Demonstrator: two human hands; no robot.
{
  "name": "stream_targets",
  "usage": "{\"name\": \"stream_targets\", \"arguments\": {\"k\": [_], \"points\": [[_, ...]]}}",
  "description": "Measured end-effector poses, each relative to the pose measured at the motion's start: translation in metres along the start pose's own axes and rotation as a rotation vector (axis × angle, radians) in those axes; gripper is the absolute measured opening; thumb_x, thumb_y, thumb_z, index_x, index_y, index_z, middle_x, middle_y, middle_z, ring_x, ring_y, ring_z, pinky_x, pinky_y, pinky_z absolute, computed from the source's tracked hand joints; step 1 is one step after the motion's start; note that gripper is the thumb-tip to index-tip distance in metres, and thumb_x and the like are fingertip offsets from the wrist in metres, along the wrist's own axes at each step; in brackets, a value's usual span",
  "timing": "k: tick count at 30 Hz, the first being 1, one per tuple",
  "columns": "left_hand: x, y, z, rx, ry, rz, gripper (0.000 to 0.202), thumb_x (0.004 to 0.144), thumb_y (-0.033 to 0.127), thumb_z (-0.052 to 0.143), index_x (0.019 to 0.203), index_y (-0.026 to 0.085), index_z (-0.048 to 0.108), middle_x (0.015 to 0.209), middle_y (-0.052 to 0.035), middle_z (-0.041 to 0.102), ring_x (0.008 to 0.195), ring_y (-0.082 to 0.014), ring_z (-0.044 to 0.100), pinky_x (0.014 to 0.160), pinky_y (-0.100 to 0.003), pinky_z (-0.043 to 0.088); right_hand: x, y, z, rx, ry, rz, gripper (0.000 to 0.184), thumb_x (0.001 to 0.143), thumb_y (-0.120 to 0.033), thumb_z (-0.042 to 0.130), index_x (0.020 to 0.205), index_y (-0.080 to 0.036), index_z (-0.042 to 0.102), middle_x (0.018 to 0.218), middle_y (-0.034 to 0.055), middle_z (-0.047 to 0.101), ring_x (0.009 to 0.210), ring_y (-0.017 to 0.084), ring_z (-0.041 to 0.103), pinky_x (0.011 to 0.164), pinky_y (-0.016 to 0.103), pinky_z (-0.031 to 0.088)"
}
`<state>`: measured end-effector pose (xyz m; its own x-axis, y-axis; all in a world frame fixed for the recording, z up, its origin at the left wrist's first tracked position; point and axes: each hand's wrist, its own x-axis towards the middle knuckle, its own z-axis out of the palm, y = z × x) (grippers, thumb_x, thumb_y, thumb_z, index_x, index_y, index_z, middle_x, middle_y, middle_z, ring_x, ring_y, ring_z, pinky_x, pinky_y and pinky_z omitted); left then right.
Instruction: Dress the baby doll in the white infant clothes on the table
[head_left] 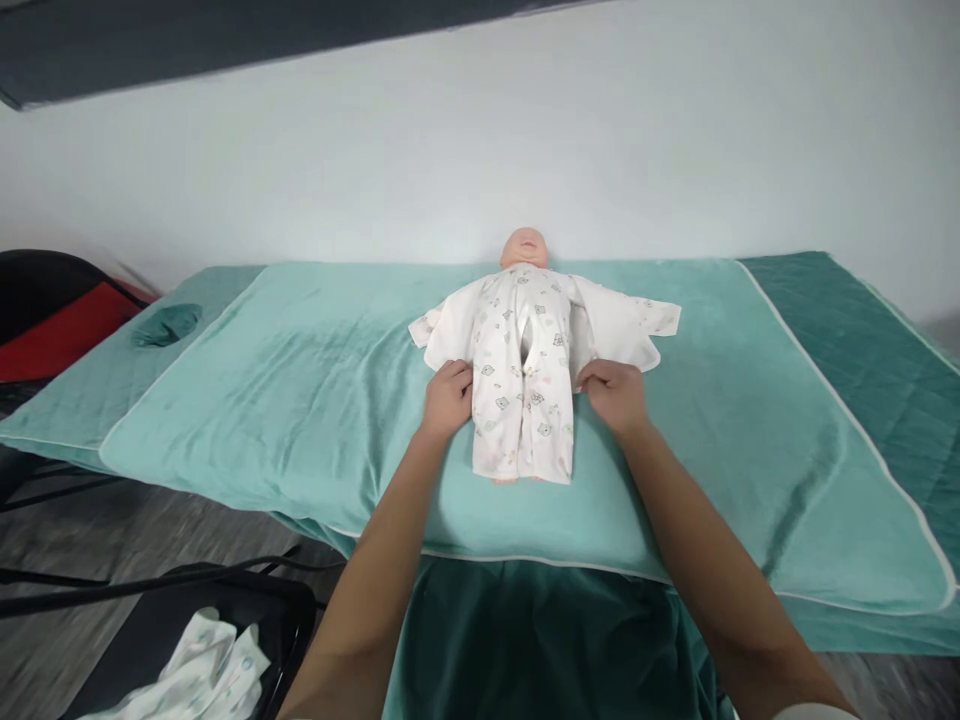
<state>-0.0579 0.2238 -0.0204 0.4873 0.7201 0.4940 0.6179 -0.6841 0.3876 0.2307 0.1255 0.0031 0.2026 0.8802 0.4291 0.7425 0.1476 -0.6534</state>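
Note:
A baby doll [525, 247] lies on its back on a teal towel [300, 400], head toward the wall. It wears a white printed romper [521, 400], and a second white garment [626, 330] is spread open beneath it with sleeves out to both sides. My left hand [448, 397] is closed on the left edge of that spread garment beside the doll's hip. My right hand [615, 392] is closed on the garment's right edge at the other hip. Both forearms reach in from the bottom of the view.
The towel covers a padded table with a darker green quilted cover [847, 330]. A dark chair with a red cushion [52, 330] stands at the left. A black bin [247, 610] at bottom left holds white printed clothes [202, 670]. The wall is right behind the table.

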Motion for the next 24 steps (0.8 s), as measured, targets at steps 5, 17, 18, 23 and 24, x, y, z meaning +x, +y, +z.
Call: {"name": "stream_targets", "arguments": {"k": [5, 17, 18, 23, 24], "points": [[0.003, -0.008, 0.002, -0.039, 0.178, -0.269, 0.02, 0.083, 0.012, 0.046, 0.072, 0.023, 0.06, 0.085, -0.0065, 0.066, 0.089, -0.0237, 0.06, 0.084, -0.038, 0.049, 0.01, 0.041, -0.029, -0.234, 0.362, 0.298, 0.034, 0.08, -0.021, 0.05, 0.106, -0.015, 0.071, 0.109, 0.0136, 0.072, 0.106, 0.028, 0.065, 0.099, 0.043, 0.049], [0.01, -0.02, 0.01, 0.054, 0.282, -0.46, 0.019, 0.082, 0.011, 0.049, 0.083, 0.022, 0.065, 0.1, -0.0098, 0.07, 0.103, -0.0283, 0.062, 0.095, -0.043, 0.048, 0.064, 0.051, -0.056, -0.253, -0.059, 0.617, 0.017, 0.076, -0.033, 0.067, 0.084, -0.018, 0.067, 0.085, 0.0072, 0.068, 0.087, 0.026, 0.064, 0.08, 0.036, 0.048], [0.01, -0.022, 0.011, 0.065, 0.308, -0.489, 0.02, 0.081, 0.011, 0.049, 0.087, 0.022, 0.065, 0.104, -0.0106, 0.069, 0.104, -0.0287, 0.062, 0.095, -0.044, 0.048, 0.07, 0.043, -0.055, -0.167, -0.004, 0.595, 0.013, 0.074, -0.031, 0.067, 0.079, -0.019, 0.064, 0.079, 0.0046, 0.066, 0.083, 0.024, 0.062, 0.077, 0.035, 0.047], [0.016, -0.032, 0.013, 0.085, 0.365, -0.607, 0.017, 0.085, 0.015, 0.05, 0.094, 0.021, 0.062, 0.112, -0.0126, 0.068, 0.108, -0.0305, 0.061, 0.095, -0.047, 0.048, 0.082, -0.045, -0.042, 0.242, 0.136, 0.198, 0.015, 0.076, -0.033, 0.068, 0.085, -0.021, 0.065, 0.086, 0.0012, 0.067, 0.08, 0.019, 0.06, 0.077, 0.035, 0.049], [0.017, -0.035, 0.014, 0.09, 0.374, -0.617, 0.015, 0.085, 0.015, 0.05, 0.093, 0.021, 0.061, 0.111, -0.0127, 0.068, 0.108, -0.0304, 0.061, 0.095, -0.047, 0.048, 0.083, -0.065, -0.041, 0.318, -0.016, 0.077, 0.017, 0.077, -0.034, 0.072, 0.086, -0.022, 0.066, 0.09, 0.0018, 0.069, 0.082, 0.019, 0.062, 0.079, 0.035, 0.05]]}}
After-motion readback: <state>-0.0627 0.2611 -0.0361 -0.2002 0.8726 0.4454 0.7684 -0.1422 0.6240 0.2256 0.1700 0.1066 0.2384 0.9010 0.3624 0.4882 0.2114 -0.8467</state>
